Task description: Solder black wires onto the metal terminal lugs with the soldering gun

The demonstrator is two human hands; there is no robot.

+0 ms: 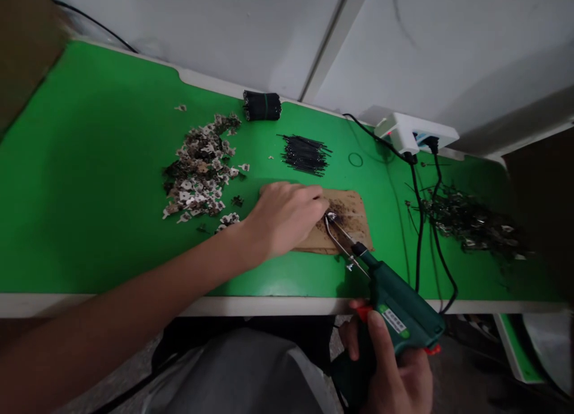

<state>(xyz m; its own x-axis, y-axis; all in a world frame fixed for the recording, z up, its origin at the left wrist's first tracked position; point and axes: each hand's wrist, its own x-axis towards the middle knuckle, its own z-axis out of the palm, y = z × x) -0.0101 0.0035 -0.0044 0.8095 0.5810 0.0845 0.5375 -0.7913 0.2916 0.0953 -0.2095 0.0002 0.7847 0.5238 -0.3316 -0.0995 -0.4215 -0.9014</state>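
My right hand [394, 366] is wrapped round the handle of a green soldering gun [403, 303] with a red trigger. Its metal tip and feed tube reach up and left to a small metal piece [330, 215] on a scorched brown board [354, 213]. Over the board's left part rests my left hand [289, 213], its fingers closed beside the tip; what they pinch is hidden. Left of that hand lies a pile of small metal terminals [201, 169]. Short black wires [305, 155] lie loose behind the board, and a banded wire bundle [262, 106] is farther back.
A white power strip [417, 133] with plugged-in black cords [419, 222] stands at the back right; the cords cross the green table [112, 163]. Wires with metal ends [475, 219] are heaped at the right. A green ring [356, 160] lies near the loose wires.
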